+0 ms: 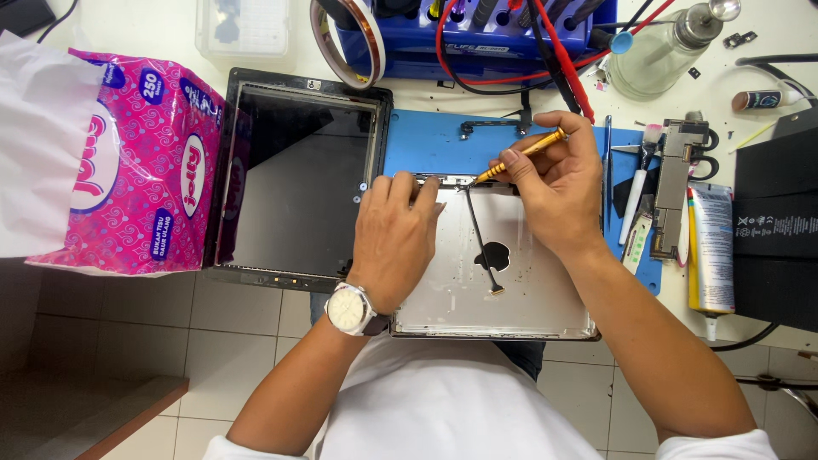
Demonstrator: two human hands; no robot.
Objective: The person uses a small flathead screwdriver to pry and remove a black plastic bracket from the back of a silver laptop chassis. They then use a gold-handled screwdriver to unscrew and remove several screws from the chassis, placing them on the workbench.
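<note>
**Head view: tablet opened, work under way along the shell's top edge**

Head view shows your tablet already split in two. The silver rear shell [503, 281] lies in the middle of the frame, partly on the blue mat [426, 140], and it looks largely emptied: bare metal with one thin black cable [479, 238] running down its centre. The screen frame [298, 179] sits face-down just left of it, leaning against the pink tissue pack [128, 162] at the left.

Your left hand [394, 243] rests flat on the shell, fingers spread and pressing near the top edge, holding nothing. Your right hand [558, 183] has its grip pinched on a yellow-handled screwdriver [521, 155], whose tip meets the shell's top edge, close to your left fingertips.

Judging by this, opening and stripping are mostly done; the small part at the top edge and the cable remain. A removed board [677, 187] lies at the right beside tweezers [608, 175] and a glue tube [711, 251]; the surface beyond holds a blue tool rack [503, 38].
</note>
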